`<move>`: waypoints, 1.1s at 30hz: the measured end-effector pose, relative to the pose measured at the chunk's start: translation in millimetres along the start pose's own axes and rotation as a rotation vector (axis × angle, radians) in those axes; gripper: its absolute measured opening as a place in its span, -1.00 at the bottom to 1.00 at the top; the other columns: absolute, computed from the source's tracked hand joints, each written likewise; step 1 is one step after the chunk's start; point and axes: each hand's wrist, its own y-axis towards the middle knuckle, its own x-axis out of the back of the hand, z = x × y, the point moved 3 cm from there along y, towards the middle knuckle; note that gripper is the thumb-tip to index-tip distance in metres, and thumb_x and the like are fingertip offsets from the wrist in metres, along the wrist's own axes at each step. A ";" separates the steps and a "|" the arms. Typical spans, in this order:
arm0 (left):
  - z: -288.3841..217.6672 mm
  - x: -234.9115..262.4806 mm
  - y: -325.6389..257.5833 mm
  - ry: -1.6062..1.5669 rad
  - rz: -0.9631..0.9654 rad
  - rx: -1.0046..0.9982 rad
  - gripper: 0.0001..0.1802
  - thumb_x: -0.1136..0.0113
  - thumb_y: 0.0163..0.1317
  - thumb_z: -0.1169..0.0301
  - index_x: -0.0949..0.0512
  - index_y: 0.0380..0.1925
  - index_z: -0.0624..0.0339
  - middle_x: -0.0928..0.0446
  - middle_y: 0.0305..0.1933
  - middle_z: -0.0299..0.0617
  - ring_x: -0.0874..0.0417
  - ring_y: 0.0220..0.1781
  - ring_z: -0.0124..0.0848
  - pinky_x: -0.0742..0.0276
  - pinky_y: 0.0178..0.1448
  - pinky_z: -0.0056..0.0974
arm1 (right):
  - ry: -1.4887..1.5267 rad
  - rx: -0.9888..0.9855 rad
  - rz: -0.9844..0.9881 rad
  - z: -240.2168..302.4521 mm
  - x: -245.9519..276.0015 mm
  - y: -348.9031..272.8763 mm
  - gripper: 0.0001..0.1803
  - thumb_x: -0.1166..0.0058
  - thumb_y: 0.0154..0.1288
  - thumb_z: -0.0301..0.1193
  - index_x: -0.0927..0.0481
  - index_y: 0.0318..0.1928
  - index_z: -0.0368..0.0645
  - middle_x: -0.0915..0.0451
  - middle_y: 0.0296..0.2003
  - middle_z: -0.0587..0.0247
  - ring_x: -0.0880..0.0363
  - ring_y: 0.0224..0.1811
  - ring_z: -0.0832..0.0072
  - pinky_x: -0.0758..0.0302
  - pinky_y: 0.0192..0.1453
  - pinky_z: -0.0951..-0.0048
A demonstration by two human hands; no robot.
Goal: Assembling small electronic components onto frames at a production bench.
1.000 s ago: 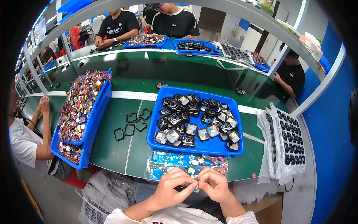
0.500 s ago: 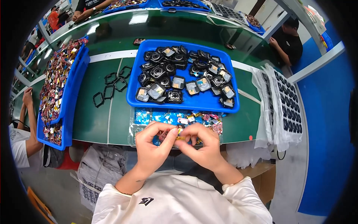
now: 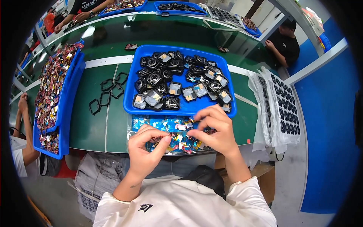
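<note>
My left hand pinches a small dark-red electronic part between thumb and fingertips; its far end shows a dark round piece. To its right, my right hand hovers with thumb and index finger apart, and I see nothing held between them. Beneath both hands lies a shallow clear tray lined with blue, scattered with small circuit parts in red, yellow and silver. Just beyond it stands a blue tray of black watch cases, some showing round backs, others pale square insides.
A long blue bin heaped with small circuit parts is at the left. Several black square frames lie beside it. On the right are plastic-wrapped trays of black parts. Co-workers sit left, far left and far right.
My hands have moved apart: the right one went up and right, its fingers opening. The left keeps the red part. The whole view has shifted slightly.
</note>
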 end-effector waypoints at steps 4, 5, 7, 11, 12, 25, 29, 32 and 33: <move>0.4 -1.0 -0.8 -0.003 0.050 0.032 -0.95 -0.33 -0.01 0.57 -0.64 -0.51 0.27 -0.58 -0.50 -0.26 -0.45 -0.43 -0.49 -0.32 -0.30 -0.40 | -0.188 -0.028 -0.038 -14.5 8.7 13.1 -0.83 -0.23 0.08 -0.44 -0.57 -0.32 -0.23 -0.58 -0.27 0.16 -0.52 -0.23 0.23 -0.45 -0.17 0.28; 0.8 -0.2 -2.3 -0.035 0.045 0.075 -0.95 -0.34 -0.02 0.57 -0.64 -0.51 0.27 -0.58 -0.51 -0.25 -0.45 -0.44 -0.49 -0.32 -0.30 -0.39 | -0.325 -0.136 -0.041 -19.6 12.9 20.3 -0.78 -0.25 0.06 -0.40 -0.58 -0.29 -0.22 -0.57 -0.25 0.18 -0.51 -0.20 0.23 -0.46 -0.15 0.28; -0.8 2.9 -4.1 -0.017 0.049 0.042 -0.95 -0.34 -0.03 0.57 -0.64 -0.52 0.26 -0.58 -0.51 -0.26 -0.45 -0.44 -0.48 -0.31 -0.30 -0.39 | -0.568 -0.280 -0.047 -32.7 28.6 27.0 -0.67 -0.31 -0.01 -0.32 -0.59 -0.23 -0.21 -0.55 -0.21 0.20 -0.50 -0.15 0.24 -0.48 -0.12 0.28; -2.0 5.5 -5.1 0.007 0.086 -0.041 -0.94 -0.34 -0.07 0.58 -0.63 -0.54 0.25 -0.58 -0.51 -0.26 -0.47 -0.43 -0.47 -0.30 -0.29 -0.38 | -0.772 -0.401 -0.020 -63.8 48.6 8.8 -0.48 -0.42 -0.16 -0.22 -0.61 -0.17 -0.23 -0.56 -0.18 0.23 -0.49 -0.13 0.27 -0.49 -0.10 0.28; -1.6 6.4 -5.1 0.006 0.085 -0.039 -0.94 -0.34 -0.07 0.58 -0.63 -0.54 0.25 -0.58 -0.51 -0.26 -0.47 -0.43 -0.47 -0.30 -0.29 -0.38 | -0.776 -0.443 0.000 -65.9 49.0 5.0 -0.46 -0.43 -0.17 -0.22 -0.61 -0.16 -0.24 -0.56 -0.16 0.23 -0.49 -0.13 0.28 -0.49 -0.09 0.29; -9.7 -12.6 2.7 -0.098 0.154 -0.118 -0.93 -0.31 -0.07 0.62 -0.62 -0.54 0.24 -0.61 -0.45 -0.21 -0.53 -0.36 -0.43 -0.34 -0.17 -0.34 | -0.211 -0.472 -0.504 -59.2 50.8 -9.1 -0.75 -0.34 0.04 -0.53 -0.51 -0.32 -0.26 -0.60 -0.41 0.27 -0.50 -0.46 0.60 -0.44 -0.35 0.54; -7.7 -15.6 -0.2 -0.212 0.184 0.030 -0.93 -0.29 -0.06 0.63 -0.62 -0.53 0.25 -0.65 -0.34 -0.18 -0.57 -0.28 -0.40 -0.37 -0.09 -0.32 | 0.397 -0.511 -0.462 -31.3 28.4 -2.8 -0.84 -0.20 0.22 -0.56 -0.53 -0.22 -0.34 -0.61 -0.34 0.26 -0.59 -0.31 0.61 -0.48 -0.22 0.65; -12.4 -22.6 1.7 -0.185 0.045 -0.033 -0.94 -0.29 -0.05 0.62 -0.62 -0.53 0.25 -0.64 -0.29 -0.16 -0.55 -0.22 -0.38 -0.37 -0.06 -0.32 | 0.679 -0.587 -0.254 -5.2 1.7 -3.0 -0.76 -0.15 0.26 -0.56 -0.52 -0.07 -0.37 -0.65 -0.28 0.14 -0.64 -0.21 0.54 -0.52 -0.14 0.63; -12.9 -23.3 3.0 -0.129 0.039 -0.026 -0.94 -0.29 -0.05 0.61 -0.63 -0.54 0.25 -0.64 -0.21 -0.13 -0.52 -0.15 -0.35 -0.38 -0.03 -0.30 | 0.699 -0.682 -0.213 2.2 -2.2 -3.0 -0.75 -0.14 0.26 -0.56 -0.50 -0.07 -0.37 -0.66 -0.24 0.09 -0.64 -0.17 0.53 -0.56 -0.16 0.60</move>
